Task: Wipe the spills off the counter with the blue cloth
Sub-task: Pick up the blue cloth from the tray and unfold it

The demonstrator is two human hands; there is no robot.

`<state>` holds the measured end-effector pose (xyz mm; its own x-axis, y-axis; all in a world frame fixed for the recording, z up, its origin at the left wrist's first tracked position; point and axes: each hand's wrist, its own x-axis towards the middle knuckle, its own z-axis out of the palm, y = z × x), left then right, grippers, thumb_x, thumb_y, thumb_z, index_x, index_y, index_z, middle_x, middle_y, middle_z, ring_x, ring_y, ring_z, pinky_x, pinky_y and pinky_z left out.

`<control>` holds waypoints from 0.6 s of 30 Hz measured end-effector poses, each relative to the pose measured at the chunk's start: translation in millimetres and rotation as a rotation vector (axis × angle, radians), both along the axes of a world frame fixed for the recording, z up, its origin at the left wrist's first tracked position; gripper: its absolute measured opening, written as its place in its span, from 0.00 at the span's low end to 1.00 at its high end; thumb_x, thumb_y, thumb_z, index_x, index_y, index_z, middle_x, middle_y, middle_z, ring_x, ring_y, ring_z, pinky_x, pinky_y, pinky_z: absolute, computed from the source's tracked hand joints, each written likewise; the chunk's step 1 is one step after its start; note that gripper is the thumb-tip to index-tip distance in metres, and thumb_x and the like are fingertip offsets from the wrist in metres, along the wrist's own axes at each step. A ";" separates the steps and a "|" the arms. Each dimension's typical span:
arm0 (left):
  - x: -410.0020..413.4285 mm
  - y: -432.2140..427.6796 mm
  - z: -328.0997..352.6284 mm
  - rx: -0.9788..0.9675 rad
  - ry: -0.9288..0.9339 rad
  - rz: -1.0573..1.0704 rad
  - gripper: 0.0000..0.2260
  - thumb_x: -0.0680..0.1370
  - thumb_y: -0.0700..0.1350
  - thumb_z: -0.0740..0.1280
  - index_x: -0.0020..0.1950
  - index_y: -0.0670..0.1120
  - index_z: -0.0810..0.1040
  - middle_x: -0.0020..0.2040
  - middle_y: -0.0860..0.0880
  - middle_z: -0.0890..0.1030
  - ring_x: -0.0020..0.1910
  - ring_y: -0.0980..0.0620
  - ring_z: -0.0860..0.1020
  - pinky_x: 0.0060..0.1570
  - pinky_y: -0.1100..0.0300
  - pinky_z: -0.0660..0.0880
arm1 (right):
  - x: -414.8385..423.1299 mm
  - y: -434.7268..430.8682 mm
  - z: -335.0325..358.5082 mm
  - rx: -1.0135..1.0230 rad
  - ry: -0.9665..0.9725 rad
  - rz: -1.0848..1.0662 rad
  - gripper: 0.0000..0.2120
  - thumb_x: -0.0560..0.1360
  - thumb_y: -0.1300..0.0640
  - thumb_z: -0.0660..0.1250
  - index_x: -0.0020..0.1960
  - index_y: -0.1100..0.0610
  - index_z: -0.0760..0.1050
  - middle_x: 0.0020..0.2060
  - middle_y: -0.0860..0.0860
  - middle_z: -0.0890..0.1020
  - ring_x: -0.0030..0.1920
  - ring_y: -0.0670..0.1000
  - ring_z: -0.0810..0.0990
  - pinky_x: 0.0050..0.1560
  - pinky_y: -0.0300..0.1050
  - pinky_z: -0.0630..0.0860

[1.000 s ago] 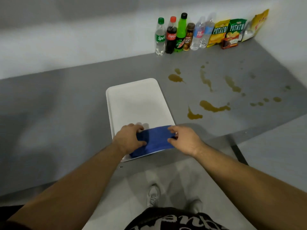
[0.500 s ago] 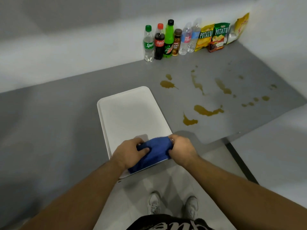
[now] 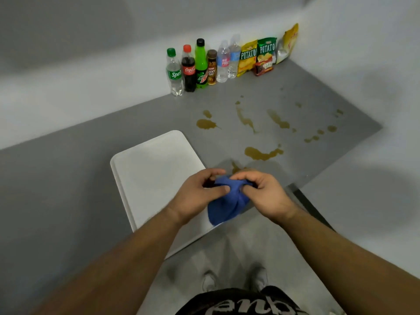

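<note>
both hands (image 3: 231,196) have their fingers (image 3: 223,189) pinching the bunched blue cloth (image 3: 227,204) over the bench's (image 3: 68,189) front edge, spills (image 3: 261,153) just beyond

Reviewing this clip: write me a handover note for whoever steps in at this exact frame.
Left hand and right hand: both pinch the bunched blue cloth, held above the near right corner of the white tray.
Spills: brown puddles and drips on the grey counter, right of the tray and in front of the bottles. None looks wiped.
Done: cloth picked up.
Left: all the wiping; the nearest puddle lies just beyond the hands.
</note>
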<state>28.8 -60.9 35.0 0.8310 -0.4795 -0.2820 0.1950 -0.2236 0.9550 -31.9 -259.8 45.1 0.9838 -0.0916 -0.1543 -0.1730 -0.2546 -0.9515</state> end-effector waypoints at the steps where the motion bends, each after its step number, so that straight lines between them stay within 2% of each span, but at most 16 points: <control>1: -0.9 -7.7 3.5 -0.025 -0.019 -0.002 0.15 0.73 0.48 0.76 0.59 0.50 0.84 0.53 0.47 0.86 0.53 0.51 0.84 0.57 0.56 0.82 | -1.1 -5.3 3.4 0.016 -0.031 -0.017 0.22 0.75 0.77 0.62 0.54 0.54 0.85 0.52 0.51 0.86 0.53 0.47 0.85 0.54 0.36 0.79; 4: -6.4 -31.8 6.1 0.028 -0.134 0.035 0.03 0.78 0.43 0.74 0.51 0.49 0.85 0.44 0.49 0.86 0.45 0.50 0.83 0.52 0.49 0.82 | -5.5 -25.5 4.5 -0.012 -0.060 -0.043 0.18 0.77 0.74 0.64 0.55 0.57 0.85 0.50 0.50 0.87 0.52 0.48 0.85 0.54 0.38 0.80; 7: -14.0 -51.3 1.9 0.070 -0.228 0.066 0.04 0.80 0.40 0.71 0.49 0.49 0.83 0.43 0.49 0.84 0.45 0.46 0.82 0.50 0.49 0.80 | -8.8 -46.3 -0.5 -0.066 -0.042 -0.072 0.13 0.78 0.69 0.68 0.53 0.54 0.84 0.47 0.49 0.87 0.50 0.49 0.86 0.54 0.47 0.83; 10: -23.4 -65.7 0.0 0.069 -0.265 0.113 0.06 0.80 0.42 0.69 0.48 0.53 0.80 0.40 0.54 0.82 0.39 0.53 0.79 0.44 0.56 0.77 | -10.9 -64.9 -1.7 -0.060 -0.024 -0.060 0.11 0.78 0.65 0.71 0.51 0.49 0.84 0.46 0.48 0.87 0.49 0.50 0.86 0.55 0.54 0.83; 13: -32.8 -80.4 3.8 0.071 -0.272 0.142 0.04 0.78 0.47 0.68 0.48 0.57 0.79 0.41 0.55 0.83 0.40 0.54 0.80 0.44 0.56 0.78 | -10.8 -85.8 0.6 -0.138 -0.028 -0.001 0.08 0.78 0.57 0.73 0.53 0.45 0.84 0.48 0.45 0.86 0.52 0.46 0.84 0.57 0.48 0.80; 15: -34.3 -89.5 4.0 0.073 -0.272 0.163 0.04 0.78 0.46 0.68 0.48 0.56 0.79 0.42 0.57 0.82 0.42 0.57 0.80 0.46 0.60 0.77 | -7.7 -100.6 3.8 -0.275 -0.029 0.069 0.01 0.77 0.51 0.74 0.47 0.46 0.85 0.43 0.45 0.83 0.47 0.43 0.82 0.51 0.43 0.77; 17: -33.8 -97.0 1.5 0.080 -0.236 0.225 0.07 0.81 0.42 0.68 0.48 0.54 0.78 0.42 0.58 0.82 0.43 0.60 0.79 0.47 0.64 0.76 | -3.8 -115.4 4.2 -0.387 -0.053 0.150 0.09 0.75 0.46 0.75 0.38 0.47 0.80 0.38 0.47 0.79 0.43 0.45 0.79 0.45 0.41 0.74; 18: -33.4 -99.9 -0.9 0.082 -0.198 0.273 0.08 0.82 0.39 0.67 0.49 0.53 0.78 0.42 0.58 0.82 0.43 0.60 0.80 0.48 0.63 0.76 | -2.6 -122.6 2.8 -0.421 -0.056 0.188 0.12 0.74 0.46 0.76 0.36 0.47 0.78 0.39 0.46 0.78 0.43 0.45 0.78 0.45 0.39 0.73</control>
<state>-4.6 -160.8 34.1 0.9678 -0.2148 -0.1312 0.0712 -0.2663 0.9613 -34.5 -382.4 47.9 0.9950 0.0459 -0.0886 -0.0385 -0.6427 -0.7652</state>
